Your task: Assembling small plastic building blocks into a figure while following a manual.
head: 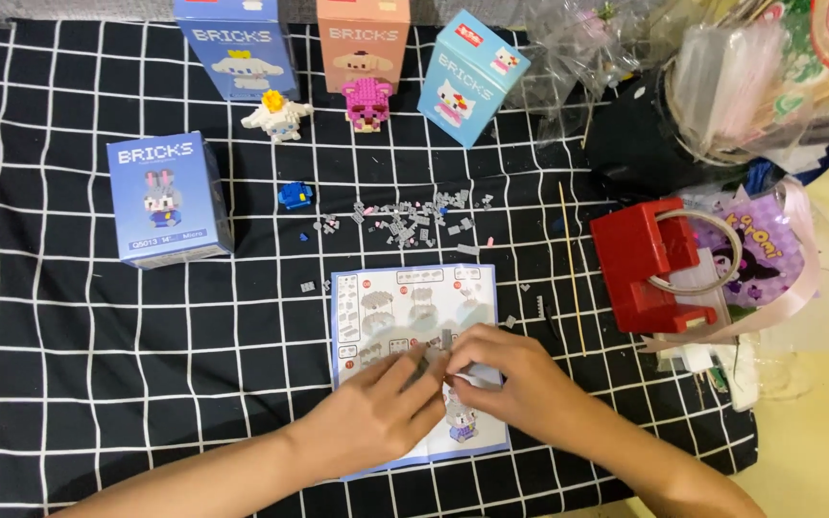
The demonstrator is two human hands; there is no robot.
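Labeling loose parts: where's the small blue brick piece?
Head view: the small blue brick piece lies on the checked cloth, left of the grey brick pile and right of the blue box.

Both hands, the left hand [376,408] and right hand [515,379], meet over the folded paper instruction sheet [414,307] lying on the black white-gridded cloth [98,336]. Behind the sheet lies a scatter of small grey bricks [410,219]; a blue cardboard box [167,199] stands to its left, a red plastic tape dispenser [654,264] to its right.

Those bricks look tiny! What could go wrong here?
1. The loose grey bricks lie scattered on the black checked cloth; a sleeve or arm might sweep some away.
2. The left hand and right hand cover the instruction sheet, so a step may be misread.
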